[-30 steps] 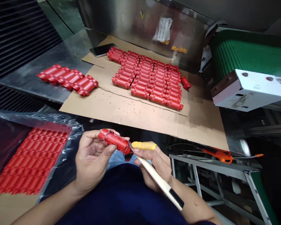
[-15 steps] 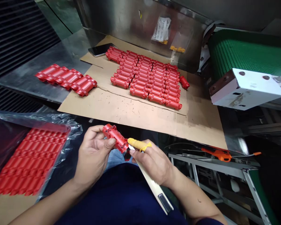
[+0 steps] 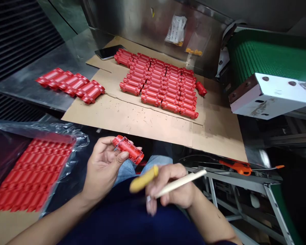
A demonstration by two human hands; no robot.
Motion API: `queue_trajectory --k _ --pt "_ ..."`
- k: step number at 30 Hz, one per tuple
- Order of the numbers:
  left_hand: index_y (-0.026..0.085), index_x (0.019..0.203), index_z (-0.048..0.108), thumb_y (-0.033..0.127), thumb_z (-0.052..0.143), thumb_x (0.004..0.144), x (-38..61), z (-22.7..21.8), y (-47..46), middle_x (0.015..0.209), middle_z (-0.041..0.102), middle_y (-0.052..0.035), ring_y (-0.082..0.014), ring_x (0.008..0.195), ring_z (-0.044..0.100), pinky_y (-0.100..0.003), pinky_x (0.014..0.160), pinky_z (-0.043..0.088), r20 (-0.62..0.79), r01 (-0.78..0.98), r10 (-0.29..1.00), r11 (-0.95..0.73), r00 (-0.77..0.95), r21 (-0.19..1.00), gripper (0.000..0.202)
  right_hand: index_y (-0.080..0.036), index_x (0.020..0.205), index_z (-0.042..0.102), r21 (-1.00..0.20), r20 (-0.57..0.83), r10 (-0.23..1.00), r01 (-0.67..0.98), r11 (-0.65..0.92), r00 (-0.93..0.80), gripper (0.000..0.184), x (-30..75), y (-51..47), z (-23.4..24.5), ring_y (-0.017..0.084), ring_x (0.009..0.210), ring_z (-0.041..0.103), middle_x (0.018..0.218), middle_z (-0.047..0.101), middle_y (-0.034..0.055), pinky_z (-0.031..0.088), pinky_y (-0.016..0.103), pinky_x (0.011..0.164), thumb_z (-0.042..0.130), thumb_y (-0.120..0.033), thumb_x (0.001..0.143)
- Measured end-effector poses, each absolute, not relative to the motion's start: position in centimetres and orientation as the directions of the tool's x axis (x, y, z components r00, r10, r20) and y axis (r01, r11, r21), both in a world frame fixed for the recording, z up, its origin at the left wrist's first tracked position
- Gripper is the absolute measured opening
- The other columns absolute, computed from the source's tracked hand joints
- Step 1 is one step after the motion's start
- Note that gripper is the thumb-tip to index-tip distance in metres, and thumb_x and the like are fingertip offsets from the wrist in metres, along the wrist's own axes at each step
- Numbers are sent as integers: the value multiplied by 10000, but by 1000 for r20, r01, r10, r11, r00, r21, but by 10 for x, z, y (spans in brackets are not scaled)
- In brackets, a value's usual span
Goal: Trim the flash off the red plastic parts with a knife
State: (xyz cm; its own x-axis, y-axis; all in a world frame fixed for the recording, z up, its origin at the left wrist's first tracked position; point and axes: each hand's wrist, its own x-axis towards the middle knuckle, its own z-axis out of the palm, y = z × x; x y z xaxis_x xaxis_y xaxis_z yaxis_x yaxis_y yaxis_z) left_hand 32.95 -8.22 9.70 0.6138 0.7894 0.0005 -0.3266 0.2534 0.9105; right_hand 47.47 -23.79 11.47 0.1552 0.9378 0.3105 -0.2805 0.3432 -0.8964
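Observation:
My left hand point(image 3: 103, 166) is closed around a red plastic tubular part point(image 3: 129, 149), its slotted side turned up, thumb lying along it. The part is tilted down to the right above my lap. My right hand point(image 3: 173, 187), below and to the right, is closed on a slim cream-handled knife point(image 3: 181, 183). Its handle points up to the right, and a small glint shows at the low end near my fingers. A yellow finger cot point(image 3: 144, 178) covers my stretched index finger, blurred by motion. The knife is apart from the red part.
Rows of red parts point(image 3: 155, 83) lie on cardboard point(image 3: 142, 119) with small dark scraps. More red parts point(image 3: 71, 83) lie at left. A plastic-lined box point(image 3: 30, 173) holds others. A phone point(image 3: 108, 52), a green conveyor point(image 3: 272, 58) and an orange tool point(image 3: 236, 166) surround the workplace.
My right hand has drawn the knife off the red part's lower end and swung its handle up to the right. My left hand has turned the part slightly.

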Motion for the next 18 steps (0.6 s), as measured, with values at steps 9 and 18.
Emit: queue_trajectory --k 9,18 --pt "247 1189 663 140 834 973 329 104 -83 1191 827 -45 -281 1015 867 -456 965 731 3 -361 806 261 591 895 295 -150 1364 750 -715 619 721 603 354 310 340 484 -235 117 259 1161 805 1271 799 189 721 382 950 722 -82 1032" --pt "274 1198 675 148 836 973 325 106 -83 1200 829 -39 -285 1019 862 -484 955 730 -8 -346 807 262 591 901 305 -180 1372 737 -694 620 729 636 338 289 342 482 -234 117 258 1134 818 1257 810 161 736 381 909 718 -104 1039"
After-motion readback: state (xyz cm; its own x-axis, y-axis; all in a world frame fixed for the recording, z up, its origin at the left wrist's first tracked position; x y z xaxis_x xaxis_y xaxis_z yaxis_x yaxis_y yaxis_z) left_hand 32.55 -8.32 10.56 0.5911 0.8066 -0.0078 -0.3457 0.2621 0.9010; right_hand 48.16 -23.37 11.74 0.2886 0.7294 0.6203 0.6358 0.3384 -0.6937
